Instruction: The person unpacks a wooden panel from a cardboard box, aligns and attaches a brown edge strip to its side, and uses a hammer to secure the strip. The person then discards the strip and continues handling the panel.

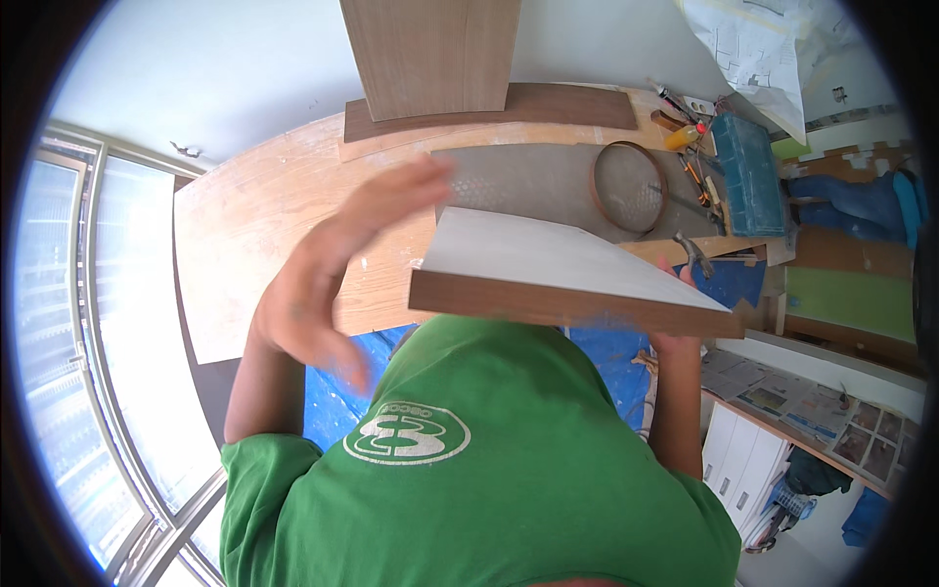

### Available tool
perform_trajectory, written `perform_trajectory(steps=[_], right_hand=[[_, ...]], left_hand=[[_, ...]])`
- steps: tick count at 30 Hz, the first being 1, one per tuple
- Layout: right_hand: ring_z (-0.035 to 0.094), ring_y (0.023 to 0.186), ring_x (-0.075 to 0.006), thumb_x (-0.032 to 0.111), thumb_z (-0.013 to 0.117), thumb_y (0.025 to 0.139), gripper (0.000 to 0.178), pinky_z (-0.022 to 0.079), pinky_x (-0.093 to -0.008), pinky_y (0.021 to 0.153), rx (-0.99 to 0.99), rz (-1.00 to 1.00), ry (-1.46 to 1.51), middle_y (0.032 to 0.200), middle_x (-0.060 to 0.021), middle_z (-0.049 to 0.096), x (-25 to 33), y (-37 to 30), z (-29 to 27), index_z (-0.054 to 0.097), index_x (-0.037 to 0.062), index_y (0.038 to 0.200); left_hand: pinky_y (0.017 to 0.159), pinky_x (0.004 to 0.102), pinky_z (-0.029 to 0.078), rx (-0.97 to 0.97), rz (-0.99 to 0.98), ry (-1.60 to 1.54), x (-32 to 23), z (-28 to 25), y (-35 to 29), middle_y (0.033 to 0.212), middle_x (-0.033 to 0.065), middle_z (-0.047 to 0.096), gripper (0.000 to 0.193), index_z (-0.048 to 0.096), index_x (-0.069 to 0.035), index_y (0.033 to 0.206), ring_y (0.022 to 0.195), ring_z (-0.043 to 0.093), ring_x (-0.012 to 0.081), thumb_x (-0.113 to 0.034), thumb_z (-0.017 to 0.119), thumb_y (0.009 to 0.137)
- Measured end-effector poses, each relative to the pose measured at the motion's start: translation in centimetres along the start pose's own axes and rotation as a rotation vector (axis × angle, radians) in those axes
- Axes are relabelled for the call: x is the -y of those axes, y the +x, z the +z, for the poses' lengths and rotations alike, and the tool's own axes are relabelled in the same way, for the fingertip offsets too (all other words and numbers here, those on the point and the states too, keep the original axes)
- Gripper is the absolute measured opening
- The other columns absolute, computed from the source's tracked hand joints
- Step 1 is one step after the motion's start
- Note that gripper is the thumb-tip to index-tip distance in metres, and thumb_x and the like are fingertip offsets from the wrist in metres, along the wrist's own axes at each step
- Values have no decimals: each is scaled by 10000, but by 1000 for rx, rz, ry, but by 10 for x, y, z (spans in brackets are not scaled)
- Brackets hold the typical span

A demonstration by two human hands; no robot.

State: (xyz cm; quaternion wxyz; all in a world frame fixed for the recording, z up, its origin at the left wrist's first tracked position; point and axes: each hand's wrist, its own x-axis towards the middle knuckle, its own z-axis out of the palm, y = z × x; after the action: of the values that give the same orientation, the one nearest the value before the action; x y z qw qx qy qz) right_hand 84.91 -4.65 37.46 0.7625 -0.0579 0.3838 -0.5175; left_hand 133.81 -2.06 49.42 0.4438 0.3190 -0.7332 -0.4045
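Worktable (249,245) bears a teal case (747,181) (contents unclear); right hand (675,344) holds board (548,256).

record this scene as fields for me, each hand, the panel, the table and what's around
left hand: open, raised, motion-blurred, near the left end of the white-faced panel
right hand: gripping that panel near its right end
panel: white face up, brown edge toward the wearer
table: light wood, with a gray mat
on mat: brown ring
table's right end: yellow bottle, teal case, hammer
behind: upright wood-grain board
far right: another person, blue trousers, partly visible
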Motion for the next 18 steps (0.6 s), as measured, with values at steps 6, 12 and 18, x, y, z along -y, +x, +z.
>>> perform_trajectory(steps=[6,12,18], right_hand=[[648,1152,-258,337,553,1038,440,510,-436,1007,-21,7,-170,1282,-140,671,-12,-18,-31,580,43,1365],[662,1157,-265,278,486,1076,410,539,-425,994,86,-48,-306,1324,-172,647,-17,-20,-34,560,21,1387],[642,1199,-301,226,453,1081,451,519,-437,1034,282,-46,-400,1391,-202,593,-3,-15,-6,447,12,1477]], left_hand=[[1137,564,340,-585,-1363,-1021,110,60,-68,1608,324,232,1193,120,115,1567,1415,403,428,-768,520,873],[785,466,618,-612,-1258,-1245,136,113,-54,1132,277,642,568,480,155,1270,946,707,333,-307,571,952],[793,464,625,-633,-1159,-1363,127,98,-51,1106,268,611,441,461,124,1229,921,699,344,-134,560,885]])
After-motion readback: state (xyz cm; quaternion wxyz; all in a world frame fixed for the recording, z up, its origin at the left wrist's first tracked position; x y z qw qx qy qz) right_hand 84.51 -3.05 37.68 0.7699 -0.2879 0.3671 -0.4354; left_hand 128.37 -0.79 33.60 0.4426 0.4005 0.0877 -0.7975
